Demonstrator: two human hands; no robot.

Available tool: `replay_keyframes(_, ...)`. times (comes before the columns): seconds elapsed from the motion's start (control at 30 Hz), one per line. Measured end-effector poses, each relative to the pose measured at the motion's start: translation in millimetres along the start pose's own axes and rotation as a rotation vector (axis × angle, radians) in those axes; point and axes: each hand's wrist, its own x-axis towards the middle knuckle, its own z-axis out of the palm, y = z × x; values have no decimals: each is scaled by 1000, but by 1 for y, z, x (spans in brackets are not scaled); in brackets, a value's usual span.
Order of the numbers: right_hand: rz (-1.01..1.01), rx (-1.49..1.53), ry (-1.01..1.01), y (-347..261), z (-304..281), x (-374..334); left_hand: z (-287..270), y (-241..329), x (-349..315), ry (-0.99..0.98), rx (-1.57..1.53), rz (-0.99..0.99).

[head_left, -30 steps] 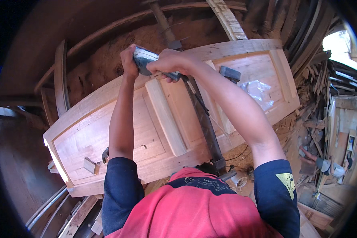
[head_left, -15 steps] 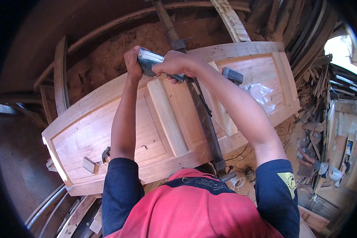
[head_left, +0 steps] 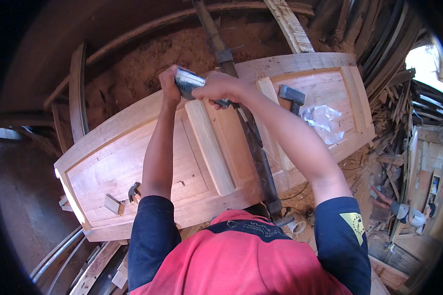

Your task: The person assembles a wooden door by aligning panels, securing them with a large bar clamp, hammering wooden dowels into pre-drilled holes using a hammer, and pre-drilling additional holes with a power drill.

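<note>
Both my hands hold a blue-grey handheld power tool (head_left: 186, 80) with a pale top and vents on its side. Its exact kind is hard to make out. My left hand (head_left: 169, 84) is closed round its left end, and my right hand (head_left: 216, 88) grips it farther right. The tool is over the far edge of a panelled wooden door (head_left: 128, 164), beside the top of a loose wooden strip (head_left: 209, 147). A long dark metal bar clamp (head_left: 255, 142) crosses the door just right of my hands. The tool's underside is hidden.
On the door lie a dark-headed mallet (head_left: 292, 94), a clear plastic bag (head_left: 324, 123), a small wood block (head_left: 114, 204) and a hammer (head_left: 134, 191). Timber stacks (head_left: 389, 93) line the right side. A person (head_left: 403, 209) is low down at far right.
My hands and the tool have come slightly nearer along the door's far edge. More of the mallet shows beside my right forearm. Both hands keep their grip.
</note>
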Motion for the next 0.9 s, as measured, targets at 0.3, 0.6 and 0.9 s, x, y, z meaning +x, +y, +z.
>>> replay_keyframes(0.3, -47, -95, 30, 17, -3, 9, -19, -32, -6, 37, 36, -23)
replay_keyframes(0.6, -101, -7, 41, -24, -18, -46, 33, 67, -4, 93, 123, 95)
replay_keyframes(0.9, -127, 117, 42, 3, -19, -187, 92, 135, -65, 62, 757, 528)
